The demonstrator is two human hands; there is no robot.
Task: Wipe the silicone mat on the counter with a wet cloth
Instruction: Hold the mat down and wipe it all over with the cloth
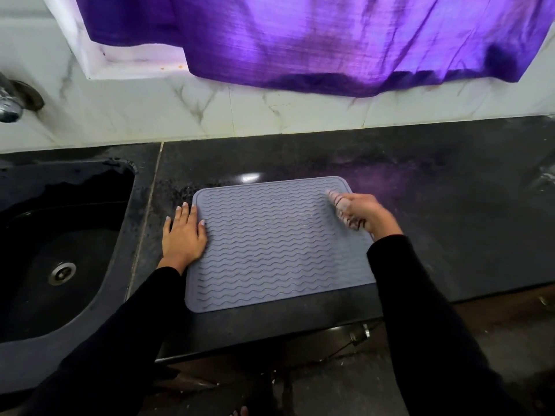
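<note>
A grey silicone mat [270, 244] with wavy ridges lies flat on the black counter [435, 205], near its front edge. My left hand [183, 232] presses flat on the mat's left edge, fingers straight and partly on the counter. My right hand [368, 213] grips a bunched pale cloth [341, 207] with dark stripes and holds it against the mat's upper right part. The cloth looks blurred. Most of it is hidden inside my fist.
A black sink [60, 250] with a metal drain [61, 273] sits to the left of the mat. A tap [10, 106] juts from the marble wall at far left. A purple curtain [330, 40] hangs above the counter. Water spots lie left of the mat.
</note>
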